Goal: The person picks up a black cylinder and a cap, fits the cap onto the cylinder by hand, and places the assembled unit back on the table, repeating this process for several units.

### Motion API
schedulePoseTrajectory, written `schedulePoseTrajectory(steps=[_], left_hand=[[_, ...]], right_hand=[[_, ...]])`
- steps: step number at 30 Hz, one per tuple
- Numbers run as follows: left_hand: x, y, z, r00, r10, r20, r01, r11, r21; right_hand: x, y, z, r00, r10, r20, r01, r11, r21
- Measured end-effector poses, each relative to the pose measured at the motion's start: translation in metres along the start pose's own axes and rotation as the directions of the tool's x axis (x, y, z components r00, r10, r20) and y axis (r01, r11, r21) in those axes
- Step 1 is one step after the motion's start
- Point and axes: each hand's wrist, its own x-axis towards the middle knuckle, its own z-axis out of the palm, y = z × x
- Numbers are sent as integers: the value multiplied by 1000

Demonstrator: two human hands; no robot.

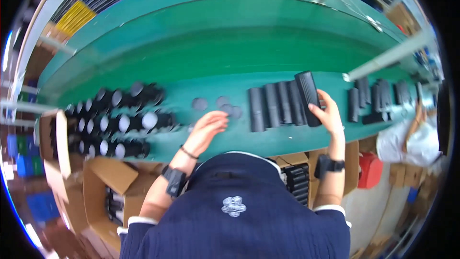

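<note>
My right hand [328,112] is closed around a black ribbed cylinder [306,97], which it holds slightly tilted at the right end of a row of similar black cylinders [271,105] lying side by side. My left hand [209,128] is open, its fingers stretched out over the green table [206,76] right beside a small group of flat, dark grey discs [223,100]. Whether the fingertips touch a disc, I cannot tell. Another round disc [199,104] lies a little left of that group.
Rows of black cylinders with pale round ends [123,124] cover the table's left side. More black cylinders [362,93] stand at the right, near another person's arm [416,121]. Open cardboard boxes [101,189] sit below the near edge. A red container [370,170] is at lower right.
</note>
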Motion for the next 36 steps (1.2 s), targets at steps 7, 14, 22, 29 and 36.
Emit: schedulePoseTrajectory(steps=[7,14,22,29,36], left_hand=[[-35,-21,-6,982,174,70,-165,979,-121],[-76,-27,-53,918,337,-209,-248,898,363],[-80,-49,-74,920,292,-260,-234,944,234],[-86,-39,-85,968,209,-140,-238,943,-233],[-81,-39,-74,946,325,15,-314,901,300]], right_hand=[[-32,-76,190,678,-322,660,129,937,324],[39,-33,266,853,-199,482,478,668,-570],[52,-7,281,845,-299,443,496,748,-441],[35,-21,273,853,-362,377,503,763,-406],[-15,-107,272,577,-253,776,-234,860,454]])
